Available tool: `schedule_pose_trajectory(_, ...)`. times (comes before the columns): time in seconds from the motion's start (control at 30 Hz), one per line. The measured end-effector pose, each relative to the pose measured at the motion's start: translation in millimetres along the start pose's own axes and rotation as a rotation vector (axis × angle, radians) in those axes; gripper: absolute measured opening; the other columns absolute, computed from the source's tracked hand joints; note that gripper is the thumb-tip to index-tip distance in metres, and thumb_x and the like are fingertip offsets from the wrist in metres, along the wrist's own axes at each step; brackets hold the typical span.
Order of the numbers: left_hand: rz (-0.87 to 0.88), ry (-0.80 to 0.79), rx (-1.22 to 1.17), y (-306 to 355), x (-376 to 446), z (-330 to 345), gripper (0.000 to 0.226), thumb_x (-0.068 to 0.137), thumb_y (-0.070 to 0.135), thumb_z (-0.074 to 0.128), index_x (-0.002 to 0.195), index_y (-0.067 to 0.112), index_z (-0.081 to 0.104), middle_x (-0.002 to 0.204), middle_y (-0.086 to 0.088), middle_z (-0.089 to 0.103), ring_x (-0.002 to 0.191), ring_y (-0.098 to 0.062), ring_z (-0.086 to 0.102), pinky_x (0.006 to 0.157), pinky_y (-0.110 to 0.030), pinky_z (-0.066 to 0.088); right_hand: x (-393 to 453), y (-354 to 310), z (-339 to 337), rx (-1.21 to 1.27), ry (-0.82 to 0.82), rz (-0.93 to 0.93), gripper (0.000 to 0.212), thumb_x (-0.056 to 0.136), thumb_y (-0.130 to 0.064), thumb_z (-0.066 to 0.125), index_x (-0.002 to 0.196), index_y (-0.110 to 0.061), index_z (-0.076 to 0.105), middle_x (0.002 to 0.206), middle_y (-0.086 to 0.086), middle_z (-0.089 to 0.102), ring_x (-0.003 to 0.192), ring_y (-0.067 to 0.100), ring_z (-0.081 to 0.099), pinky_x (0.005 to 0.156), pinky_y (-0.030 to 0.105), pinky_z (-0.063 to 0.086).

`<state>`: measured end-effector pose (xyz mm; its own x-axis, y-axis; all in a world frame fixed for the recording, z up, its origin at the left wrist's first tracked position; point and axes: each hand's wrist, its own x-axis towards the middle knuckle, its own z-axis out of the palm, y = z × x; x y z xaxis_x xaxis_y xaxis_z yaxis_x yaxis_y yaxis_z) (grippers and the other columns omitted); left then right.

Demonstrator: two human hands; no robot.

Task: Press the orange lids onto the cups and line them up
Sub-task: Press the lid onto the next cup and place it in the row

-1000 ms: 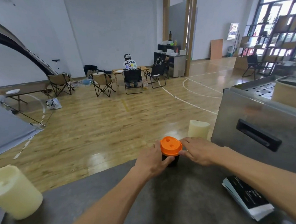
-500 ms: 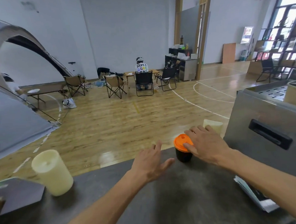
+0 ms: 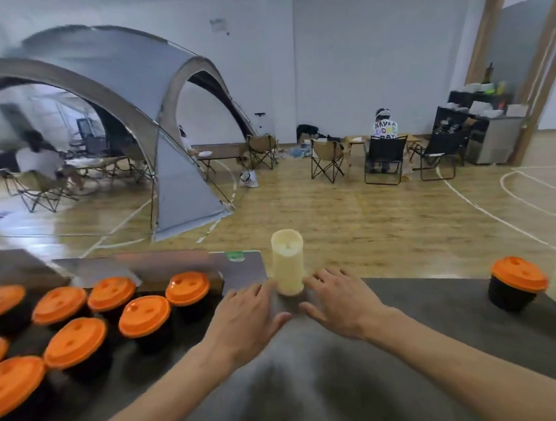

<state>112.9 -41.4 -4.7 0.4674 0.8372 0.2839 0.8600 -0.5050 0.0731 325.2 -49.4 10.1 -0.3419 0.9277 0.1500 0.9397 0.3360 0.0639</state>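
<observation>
A dark counter (image 3: 409,348) held a cluster of lidded cups (image 3: 81,323) at left; one lidded cup (image 3: 515,285) stood alone far right. Lining up seemed unfinished. Left hand (image 3: 247,316) and right hand (image 3: 337,304) hovered empty, fingers spread, flanking a cream candle (image 3: 287,261).

Grey counter (image 3: 409,348): lidded cups (image 3: 145,319), candle (image 3: 287,261)

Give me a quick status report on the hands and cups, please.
Left hand and right hand open, empty. Lidded cup stands alone far right; lidded group left. Cream candle between the hands.
</observation>
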Motion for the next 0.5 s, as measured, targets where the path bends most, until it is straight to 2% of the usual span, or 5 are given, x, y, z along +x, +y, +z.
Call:
schedule_pose_trajectory(0.13, -0.123, 0.040, 0.057, -68, -34, -14, 0.072, 0.093, 0.067, 0.042, 0.149, 0.023, 0.035, 0.140, 0.002, 0.054, 0.128, -0.019, 0.050, 0.108, -0.038, 0.037, 39, -69, 10, 0.051, -0.027, -0.083, 0.051, 0.099, -0.055, 0.041, 0.131, -0.017, 0.053, 0.130, 0.009, 0.056, 0.122, 0.029, 0.050, 0.103, 0.042, 0.036)
schedule_pose_trajectory(0.3, -0.270, 0.008, 0.166, -134, -36, -25, 0.079, 0.088, 0.069, 0.049, 0.146, 0.017, 0.037, 0.142, -0.006, 0.052, 0.132, -0.025, 0.045, 0.110, -0.042, 0.034, 90, -122, 22, 0.135, -0.098, -0.033, 0.055, 0.097, -0.060, 0.044, 0.131, -0.018, 0.053, 0.130, 0.009, 0.057, 0.124, 0.029, 0.050, 0.103, 0.044, 0.038)
schedule_pose_trajectory(0.43, -0.352, -0.043, 0.211, -164, -19, -24, 0.082, 0.080, 0.078, 0.051, 0.133, 0.016, 0.046, 0.133, -0.007, 0.057, 0.125, -0.026, 0.048, 0.105, -0.041, 0.036, 125, -142, 31, 0.238, -0.189, 0.055, 0.071, 0.099, -0.056, 0.046, 0.154, -0.015, 0.027, 0.144, 0.015, 0.050, 0.132, 0.035, 0.046, 0.107, 0.048, 0.036)
schedule_pose_trajectory(0.5, -0.361, -0.092, 0.258, -172, -10, -22, 0.089, 0.073, 0.087, 0.047, 0.127, 0.016, 0.051, 0.129, -0.006, 0.059, 0.121, -0.026, 0.049, 0.102, -0.040, 0.037, 137, -147, 35, 0.254, -0.230, 0.062, 0.069, 0.101, -0.047, 0.048, 0.156, -0.014, 0.021, 0.150, 0.014, 0.044, 0.134, 0.036, 0.043, 0.109, 0.048, 0.035)
